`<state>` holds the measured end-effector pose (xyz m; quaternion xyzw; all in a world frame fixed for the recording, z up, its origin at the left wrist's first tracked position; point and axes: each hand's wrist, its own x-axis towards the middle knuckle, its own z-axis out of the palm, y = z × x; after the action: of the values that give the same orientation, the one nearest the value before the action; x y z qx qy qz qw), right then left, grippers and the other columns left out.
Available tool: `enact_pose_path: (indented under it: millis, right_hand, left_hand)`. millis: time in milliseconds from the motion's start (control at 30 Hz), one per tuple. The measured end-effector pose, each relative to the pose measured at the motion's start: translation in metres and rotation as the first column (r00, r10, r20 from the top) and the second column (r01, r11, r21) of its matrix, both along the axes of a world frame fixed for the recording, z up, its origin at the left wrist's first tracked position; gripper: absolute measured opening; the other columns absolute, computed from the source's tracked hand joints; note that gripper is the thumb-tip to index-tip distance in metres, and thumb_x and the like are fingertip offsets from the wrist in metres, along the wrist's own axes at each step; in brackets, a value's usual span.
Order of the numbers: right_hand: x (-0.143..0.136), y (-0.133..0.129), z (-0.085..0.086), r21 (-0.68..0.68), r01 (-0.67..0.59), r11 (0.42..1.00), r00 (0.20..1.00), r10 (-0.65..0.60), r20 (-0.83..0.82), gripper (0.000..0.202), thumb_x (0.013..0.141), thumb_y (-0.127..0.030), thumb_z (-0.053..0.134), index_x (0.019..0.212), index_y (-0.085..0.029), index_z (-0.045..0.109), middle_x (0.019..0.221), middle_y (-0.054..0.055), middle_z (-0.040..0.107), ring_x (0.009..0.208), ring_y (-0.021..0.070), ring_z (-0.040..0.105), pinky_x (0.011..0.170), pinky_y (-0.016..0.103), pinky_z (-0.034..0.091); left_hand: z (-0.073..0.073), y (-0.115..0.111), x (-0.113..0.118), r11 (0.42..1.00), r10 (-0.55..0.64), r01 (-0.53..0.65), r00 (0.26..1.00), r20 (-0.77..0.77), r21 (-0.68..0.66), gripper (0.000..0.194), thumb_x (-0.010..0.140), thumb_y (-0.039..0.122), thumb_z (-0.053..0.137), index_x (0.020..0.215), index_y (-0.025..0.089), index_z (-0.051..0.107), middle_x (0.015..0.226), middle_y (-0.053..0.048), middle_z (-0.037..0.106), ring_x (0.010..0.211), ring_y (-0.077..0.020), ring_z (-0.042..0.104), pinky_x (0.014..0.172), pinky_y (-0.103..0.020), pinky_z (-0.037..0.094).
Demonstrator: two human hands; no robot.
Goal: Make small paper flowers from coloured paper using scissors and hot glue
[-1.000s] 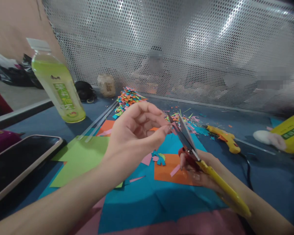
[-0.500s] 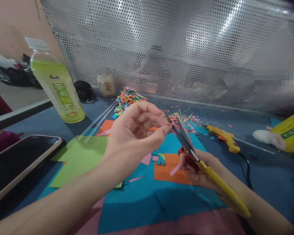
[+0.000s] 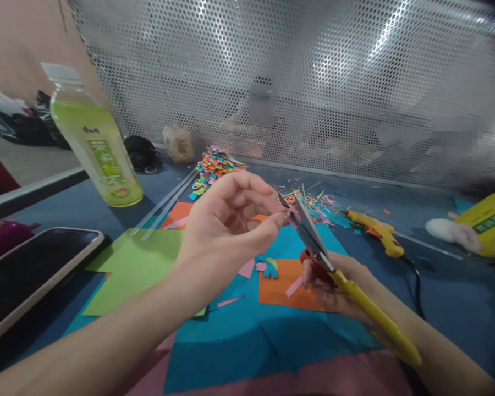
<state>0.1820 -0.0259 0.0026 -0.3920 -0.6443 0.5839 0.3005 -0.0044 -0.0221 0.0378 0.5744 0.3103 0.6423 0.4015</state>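
My right hand grips a pair of scissors with red and yellow handles, their blades pointing up and left. At the blades, my left hand pinches a small piece of pink paper between thumb and fingertips; most of it is hidden. Under the hands lie a blue paper sheet and an orange paper piece. Small blue and pink cut shapes rest on the orange one. Green paper sheets are beneath my left forearm.
A drink bottle and a phone stand and lie at left. Behind the hands are a heap of coloured paper bits and scattered scraps. A yellow glue gun with a cable and a yellow packet lie right. A perforated metal panel rises behind.
The scissor blades have closed slightly around the pink paper. Both hands otherwise stay in nearly the same place.
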Motion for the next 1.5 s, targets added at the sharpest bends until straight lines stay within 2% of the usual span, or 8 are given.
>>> enact_pose_path:
  millis: [700,1367,1500]
  right_hand:
    - [0.001,0.000,-0.005,0.009,0.031,0.999,0.999,-0.031,0.010,0.032,0.070,-0.049,0.059,0.073,-0.018,0.051,0.065,-0.001,0.046,0.054,0.0086,0.045,0.052,0.022,0.041]
    - [0.004,0.002,-0.011,0.038,0.029,0.999,1.000,-0.029,0.010,0.035,0.066,-0.050,0.061,0.070,-0.018,0.050,0.063,-0.001,0.046,0.054,0.0091,0.044,0.048,0.022,0.038]
    - [0.004,0.003,-0.012,0.047,0.011,0.999,1.000,-0.012,0.017,0.034,0.063,-0.046,0.065,0.067,-0.018,0.047,0.062,-0.002,0.045,0.052,0.0079,0.041,0.047,0.021,0.037]
  left_hand:
    - [-0.002,0.002,-0.001,1.000,-0.017,0.017,1.000,0.025,0.001,0.017,0.066,0.009,0.064,0.076,0.019,0.055,0.067,0.002,0.059,0.057,-0.0095,0.058,0.044,-0.018,0.044]
    - [0.000,0.003,0.000,0.999,-0.024,0.025,0.999,0.033,-0.020,0.016,0.067,0.009,0.064,0.075,0.018,0.053,0.067,0.002,0.059,0.058,-0.0091,0.057,0.047,-0.019,0.045]
    - [0.000,0.003,-0.001,0.999,-0.027,0.028,0.999,0.034,-0.017,0.016,0.067,0.010,0.064,0.076,0.018,0.054,0.067,0.002,0.059,0.059,-0.0098,0.058,0.048,-0.020,0.045]
